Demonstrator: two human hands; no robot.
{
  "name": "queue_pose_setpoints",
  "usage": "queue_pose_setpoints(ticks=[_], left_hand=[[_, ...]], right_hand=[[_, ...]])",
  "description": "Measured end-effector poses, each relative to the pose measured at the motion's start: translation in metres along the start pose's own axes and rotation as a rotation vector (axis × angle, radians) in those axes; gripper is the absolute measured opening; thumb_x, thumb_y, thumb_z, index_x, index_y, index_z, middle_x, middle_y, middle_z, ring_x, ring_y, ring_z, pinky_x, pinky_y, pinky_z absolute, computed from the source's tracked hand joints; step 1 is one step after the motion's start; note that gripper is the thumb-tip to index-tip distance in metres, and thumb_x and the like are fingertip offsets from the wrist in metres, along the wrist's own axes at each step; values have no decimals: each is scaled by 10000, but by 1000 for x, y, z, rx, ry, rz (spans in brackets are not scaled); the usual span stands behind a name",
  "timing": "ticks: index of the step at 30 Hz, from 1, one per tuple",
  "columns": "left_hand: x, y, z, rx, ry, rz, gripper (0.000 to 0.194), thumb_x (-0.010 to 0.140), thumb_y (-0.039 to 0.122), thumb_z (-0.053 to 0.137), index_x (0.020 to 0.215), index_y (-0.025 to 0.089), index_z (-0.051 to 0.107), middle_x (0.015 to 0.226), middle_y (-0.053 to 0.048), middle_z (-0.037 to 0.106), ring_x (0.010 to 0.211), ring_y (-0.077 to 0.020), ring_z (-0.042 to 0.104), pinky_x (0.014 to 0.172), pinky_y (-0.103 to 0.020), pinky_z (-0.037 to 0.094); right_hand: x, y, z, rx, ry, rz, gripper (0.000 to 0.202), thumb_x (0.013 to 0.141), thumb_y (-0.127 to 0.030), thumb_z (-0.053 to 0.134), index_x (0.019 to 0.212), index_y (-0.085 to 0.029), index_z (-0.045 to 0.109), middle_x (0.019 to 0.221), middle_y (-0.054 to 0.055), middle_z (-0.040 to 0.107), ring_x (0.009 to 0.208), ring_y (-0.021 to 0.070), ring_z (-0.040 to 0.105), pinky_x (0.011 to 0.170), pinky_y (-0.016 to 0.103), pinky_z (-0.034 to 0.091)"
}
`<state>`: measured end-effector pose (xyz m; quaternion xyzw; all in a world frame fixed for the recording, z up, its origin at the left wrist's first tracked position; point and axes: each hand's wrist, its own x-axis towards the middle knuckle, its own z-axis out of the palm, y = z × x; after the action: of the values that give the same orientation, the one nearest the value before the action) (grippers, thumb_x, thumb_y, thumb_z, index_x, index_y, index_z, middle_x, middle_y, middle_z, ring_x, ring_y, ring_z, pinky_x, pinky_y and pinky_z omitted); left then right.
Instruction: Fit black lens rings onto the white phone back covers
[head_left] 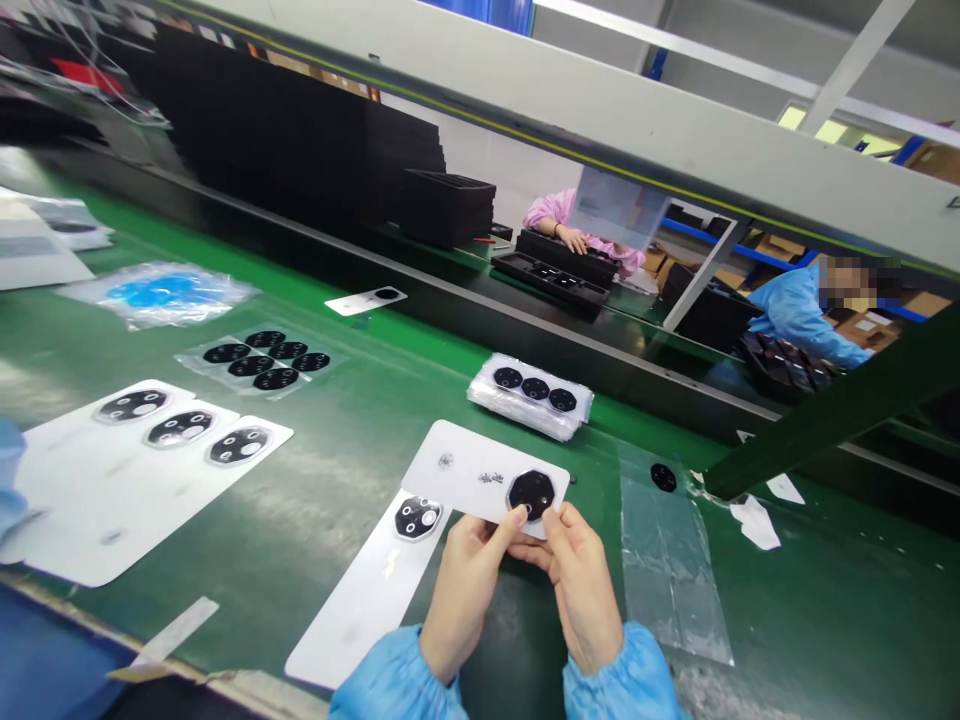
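A white panel is pinched at its right end by the left-hand grip and right-hand grip, beside the black disc. The disc could be smudged or nudged askew by a sliding thumb. Leftward, beyond both grips, the panel is extended over a second panel on the worktop.

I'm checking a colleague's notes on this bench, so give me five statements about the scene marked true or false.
1. The left hand and right hand hold one white panel. True.
2. The wearer's sleeves are pink. False: the sleeves are blue.
3. Another panel lies on the green table. True.
4. The clear sheet bears three black discs. False: the clear sheet bears one black disc.
5. Three discs show atop the stack of packets. True.
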<state>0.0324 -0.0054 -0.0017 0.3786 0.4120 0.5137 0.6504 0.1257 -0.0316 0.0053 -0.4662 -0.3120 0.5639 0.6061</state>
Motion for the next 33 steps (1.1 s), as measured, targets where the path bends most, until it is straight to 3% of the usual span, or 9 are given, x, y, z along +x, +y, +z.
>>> queue_pose_setpoints(ticks=[4, 11, 20, 26, 33], left_hand=[[-1, -3, 2, -31, 12, 12, 275, 710, 359, 714, 863, 132, 685, 919, -84, 729, 925, -257, 647, 838, -339, 489], [0, -5, -1, -46, 42, 9, 252, 709, 365, 716, 819, 140, 690, 910, -75, 731, 913, -244, 647, 862, -336, 474], [-1, 0, 2, -86, -49, -59, 239, 671, 322, 739, 807, 127, 720, 821, -79, 741, 818, -242, 673, 786, -326, 516], [0, -5, 7, -92, 37, -80, 197, 631, 291, 754, 722, 121, 713, 713, -63, 732, 726, -225, 674, 689, -294, 524], [4, -10, 9, -100, 97, -61, 191, 630, 294, 752, 698, 124, 701, 663, -39, 720, 690, -213, 672, 642, -277, 516]], right_hand=[[3, 5, 1, 23, 31, -42, 284, 782, -367, 675, 980, -187, 579, 982, 53, 691, 885, 204, 651, 751, 330, 533], [3, 15, 3, 26, 34, -88, 254, 821, -368, 628, 1004, -196, 586, 1020, 50, 679, 936, 200, 633, 778, 311, 517], [1, 20, -1, -59, 94, -124, 282, 795, -427, 644, 962, -221, 547, 1054, 41, 660, 978, 189, 611, 872, 306, 475], [5, 30, -5, -180, 208, -168, 258, 805, -442, 622, 900, -213, 551, 778, -6, 639, 759, 159, 597, 695, 247, 475], [9, 32, 0, -178, 260, -165, 266, 802, -453, 614, 837, -198, 546, 754, -6, 646, 723, 159, 610, 633, 245, 480]])
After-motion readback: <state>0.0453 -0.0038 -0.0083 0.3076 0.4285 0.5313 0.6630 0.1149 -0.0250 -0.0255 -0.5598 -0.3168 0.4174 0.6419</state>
